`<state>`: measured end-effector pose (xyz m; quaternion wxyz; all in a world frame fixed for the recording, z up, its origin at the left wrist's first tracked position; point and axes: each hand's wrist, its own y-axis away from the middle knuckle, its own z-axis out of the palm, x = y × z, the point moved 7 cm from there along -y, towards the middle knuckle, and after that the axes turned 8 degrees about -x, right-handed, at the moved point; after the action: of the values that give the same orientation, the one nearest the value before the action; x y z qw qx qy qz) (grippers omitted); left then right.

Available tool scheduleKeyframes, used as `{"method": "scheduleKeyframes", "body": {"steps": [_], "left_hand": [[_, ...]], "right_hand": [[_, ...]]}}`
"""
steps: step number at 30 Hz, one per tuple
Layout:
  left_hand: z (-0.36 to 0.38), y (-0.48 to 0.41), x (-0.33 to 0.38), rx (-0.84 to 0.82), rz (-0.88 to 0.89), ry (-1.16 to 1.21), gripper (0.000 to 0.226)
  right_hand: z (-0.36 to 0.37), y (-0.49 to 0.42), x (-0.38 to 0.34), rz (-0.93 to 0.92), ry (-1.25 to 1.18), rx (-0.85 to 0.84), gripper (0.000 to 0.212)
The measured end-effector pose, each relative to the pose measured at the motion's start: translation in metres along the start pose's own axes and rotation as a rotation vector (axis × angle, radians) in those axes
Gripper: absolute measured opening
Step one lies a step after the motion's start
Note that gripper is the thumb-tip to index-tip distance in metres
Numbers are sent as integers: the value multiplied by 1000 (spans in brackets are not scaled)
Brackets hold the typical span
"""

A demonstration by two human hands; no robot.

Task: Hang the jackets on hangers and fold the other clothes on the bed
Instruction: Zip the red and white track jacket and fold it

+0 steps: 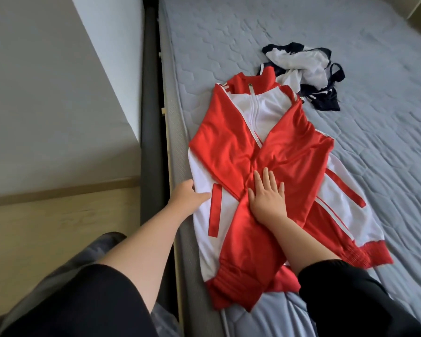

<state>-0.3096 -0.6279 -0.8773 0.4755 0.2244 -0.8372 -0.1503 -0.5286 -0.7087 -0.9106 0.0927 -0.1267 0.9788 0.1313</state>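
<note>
Lengthwise on the grey quilted mattress [350,142] lies a red-and-white zip-up track jacket [229,142], sleeves crossed over its front. The right hand [267,198] presses the crossing, fingers straight and spread. The left hand [187,195] meets the jacket's white side edge, fingers hidden, so any grip is unclear. A crumpled navy-and-white garment [304,62] lies beside the collar.

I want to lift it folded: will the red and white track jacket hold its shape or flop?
Probably floppy: the track jacket lies in soft creases on the mattress. Its sheen suggests slippery fabric, so the crossed sleeves under the right hand may slide apart.
</note>
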Motion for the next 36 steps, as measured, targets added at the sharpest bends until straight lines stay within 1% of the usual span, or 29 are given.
{"method": "scheduleKeyframes", "body": {"steps": [1,3,4,5,6,7,8,9,10,11,13,15,19,20,21,22,23,25,26,27,28,29,31,33,36], "left_hand": [[-1,6,1,39,40,9,23],[-10,21,6,195,128,34,35],[-14,28,6,250,135,73,40],[-14,32,4,236,110,139,39],[-8,36,0,137,56,225,32],[5,41,-4,-48,-25,316,20],[21,51,-8,-261,-123,364,15],[35,61,-14,-447,-191,351,23],[46,70,-21,-578,-228,303,29],[53,79,-25,-655,-243,247,31],[61,88,-28,-693,-239,142,32],[57,89,-28,-674,-235,94,31],[41,89,-35,-749,-291,146,13],[36,88,-38,-739,-296,101,7],[31,85,-40,-697,-288,48,7],[26,79,-40,-611,-266,5,14],[19,71,-39,-488,-235,-25,20],[-2,60,-27,-162,-147,-117,25],[-12,56,-17,-3,-88,-197,25],[-18,54,-6,120,-6,-302,29],[-19,52,8,206,104,-427,37],[-14,50,22,252,221,-565,47],[2,45,46,241,398,-774,60],[17,30,62,185,433,-842,63],[31,6,90,170,421,-801,65]], "right_hand": [[0,0,0,5,3,-10,61],[-1,-1,0,11,4,-31,61],[-1,-1,0,13,-2,-46,61],[-1,-1,-1,14,-10,-61,61],[-1,-1,-1,16,-18,-78,61],[-2,-1,0,18,-22,-96,61],[-2,-1,0,21,-24,-116,61],[-3,-1,0,23,-23,-134,61],[-4,-1,-1,25,-21,-148,61],[-5,-1,-1,26,-20,-159,61],[-6,-1,-2,27,-15,-176,61],[-7,0,-2,28,-9,-184,61],[-11,2,-4,34,0,-165,61],[-12,3,-6,40,1,-149,61],[-13,5,-7,46,-2,-125,61],[-14,7,-8,50,-10,-94,61],[-14,11,-8,49,-20,-55,61],[-14,20,-10,34,-27,23,61],[-14,23,-10,24,-22,47,61],[-12,26,-11,16,-15,60,61],[-11,28,-12,11,-10,69,61],[-12,28,-12,7,-7,79,61],[-15,24,-14,-7,-8,90,60],[-22,16,-15,-29,-18,107,58],[-37,-1,-13,-46,-35,143,55]]}}
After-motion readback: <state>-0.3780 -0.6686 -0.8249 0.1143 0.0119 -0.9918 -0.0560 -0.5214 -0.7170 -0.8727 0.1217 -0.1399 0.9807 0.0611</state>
